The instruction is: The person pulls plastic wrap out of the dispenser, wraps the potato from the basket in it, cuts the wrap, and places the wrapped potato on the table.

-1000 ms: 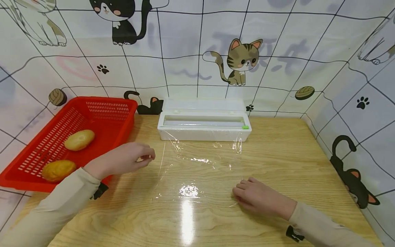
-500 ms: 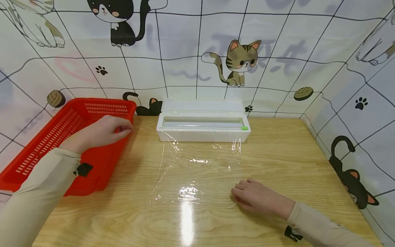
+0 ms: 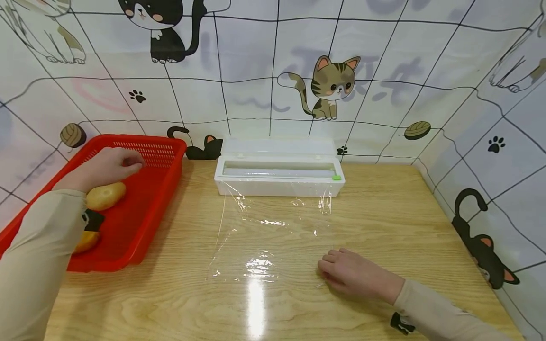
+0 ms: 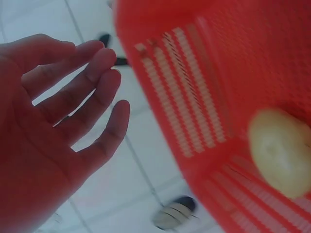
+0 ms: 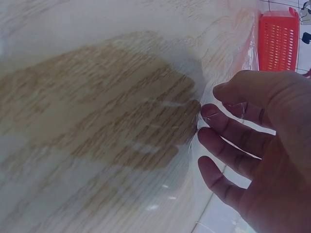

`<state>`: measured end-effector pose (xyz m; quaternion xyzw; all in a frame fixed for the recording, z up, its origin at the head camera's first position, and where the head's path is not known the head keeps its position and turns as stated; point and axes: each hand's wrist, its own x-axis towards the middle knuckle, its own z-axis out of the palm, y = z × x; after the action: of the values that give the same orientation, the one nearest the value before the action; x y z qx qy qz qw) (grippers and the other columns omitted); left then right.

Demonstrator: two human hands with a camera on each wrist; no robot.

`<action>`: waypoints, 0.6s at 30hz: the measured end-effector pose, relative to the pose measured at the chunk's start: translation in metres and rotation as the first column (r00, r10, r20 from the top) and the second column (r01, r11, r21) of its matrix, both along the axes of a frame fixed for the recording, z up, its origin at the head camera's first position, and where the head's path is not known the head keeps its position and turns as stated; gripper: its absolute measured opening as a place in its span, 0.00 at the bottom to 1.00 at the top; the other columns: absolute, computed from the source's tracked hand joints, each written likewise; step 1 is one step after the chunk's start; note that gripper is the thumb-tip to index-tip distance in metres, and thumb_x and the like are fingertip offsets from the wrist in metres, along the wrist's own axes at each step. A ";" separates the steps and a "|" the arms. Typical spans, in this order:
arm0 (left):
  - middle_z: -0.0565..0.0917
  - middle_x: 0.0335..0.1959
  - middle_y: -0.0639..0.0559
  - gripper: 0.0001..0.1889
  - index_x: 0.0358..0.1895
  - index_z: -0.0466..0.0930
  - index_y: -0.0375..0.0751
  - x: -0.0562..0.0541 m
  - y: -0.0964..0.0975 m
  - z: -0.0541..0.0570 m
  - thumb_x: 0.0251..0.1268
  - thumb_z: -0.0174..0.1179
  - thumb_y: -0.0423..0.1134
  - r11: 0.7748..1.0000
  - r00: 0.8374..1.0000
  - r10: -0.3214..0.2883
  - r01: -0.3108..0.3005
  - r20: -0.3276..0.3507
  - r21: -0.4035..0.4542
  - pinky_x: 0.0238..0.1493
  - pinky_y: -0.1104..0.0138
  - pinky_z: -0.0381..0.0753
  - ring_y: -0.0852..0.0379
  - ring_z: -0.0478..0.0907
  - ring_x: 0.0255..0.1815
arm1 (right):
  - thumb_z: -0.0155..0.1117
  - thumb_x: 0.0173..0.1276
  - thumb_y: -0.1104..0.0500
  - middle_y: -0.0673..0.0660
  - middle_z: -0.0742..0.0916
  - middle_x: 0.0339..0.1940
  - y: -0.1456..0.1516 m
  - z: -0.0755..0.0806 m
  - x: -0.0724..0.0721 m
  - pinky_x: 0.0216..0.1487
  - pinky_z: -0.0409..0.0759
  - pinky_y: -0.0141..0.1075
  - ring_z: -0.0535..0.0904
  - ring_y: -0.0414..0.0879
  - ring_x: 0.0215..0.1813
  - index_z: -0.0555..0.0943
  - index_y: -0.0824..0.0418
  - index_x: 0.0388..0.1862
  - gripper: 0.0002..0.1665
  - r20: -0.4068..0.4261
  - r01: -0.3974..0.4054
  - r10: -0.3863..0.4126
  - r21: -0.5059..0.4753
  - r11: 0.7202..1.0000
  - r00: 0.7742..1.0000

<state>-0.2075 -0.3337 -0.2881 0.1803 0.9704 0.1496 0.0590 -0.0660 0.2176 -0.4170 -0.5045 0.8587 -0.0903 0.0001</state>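
My left hand (image 3: 108, 166) hovers over the red plastic basket (image 3: 141, 241), fingers loosely bent and holding nothing. A pale potato (image 3: 105, 196) lies in the basket below that hand; the left wrist view shows the potato (image 4: 279, 150) apart from the fingers. A yellower, potato-shaped piece (image 3: 87, 241) is partly hidden by the sleeve. Clear cling film (image 3: 273, 237) stretches over the wooden table from a white dispenser box (image 3: 279, 187). At the film's near right corner, my right hand (image 3: 356, 274) pinches its edge between thumb and fingers, as the right wrist view shows (image 5: 252, 121).
The dispenser's lid (image 3: 279, 146) stands raised against the cat-patterned wall covering (image 3: 247, 99). A green slider (image 3: 336, 178) sits at the right end of the box's front edge. The basket occupies the table's left side, with slotted walls.
My left hand has moved left and up from beside the film to above the basket. The right hand has stayed at the film's corner.
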 end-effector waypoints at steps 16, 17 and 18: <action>0.68 0.55 0.17 0.26 0.58 0.64 0.17 0.002 -0.073 -0.042 0.63 0.61 0.33 0.991 0.983 0.130 -0.128 0.132 -0.026 0.54 0.33 0.63 0.23 0.64 0.54 | 0.66 0.60 0.61 0.40 0.68 0.26 -0.002 -0.006 0.002 0.30 0.67 0.29 0.65 0.36 0.30 0.71 0.51 0.29 0.11 0.007 0.005 -0.005 -0.015 1.000 1.000; 0.67 0.55 0.17 0.28 0.59 0.63 0.17 0.003 -0.075 -0.044 0.63 0.61 0.34 0.990 0.979 0.139 -0.138 0.146 -0.018 0.54 0.32 0.62 0.22 0.64 0.55 | 0.66 0.60 0.61 0.40 0.68 0.26 -0.003 -0.006 0.002 0.30 0.67 0.29 0.65 0.36 0.30 0.71 0.51 0.28 0.11 0.008 0.003 -0.003 -0.015 1.000 1.000; 0.67 0.56 0.17 0.29 0.60 0.62 0.17 0.003 -0.077 -0.046 0.63 0.62 0.35 0.989 0.976 0.146 -0.146 0.159 -0.014 0.54 0.32 0.62 0.21 0.63 0.55 | 0.66 0.60 0.62 0.40 0.68 0.26 -0.003 -0.005 0.003 0.30 0.68 0.29 0.65 0.36 0.30 0.71 0.51 0.28 0.11 0.010 0.002 -0.002 -0.016 1.000 1.000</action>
<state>-0.2043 -0.4110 -0.3346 0.0957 0.9733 0.1664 0.1257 -0.0634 0.2145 -0.4224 -0.5033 0.8584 -0.0994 0.0002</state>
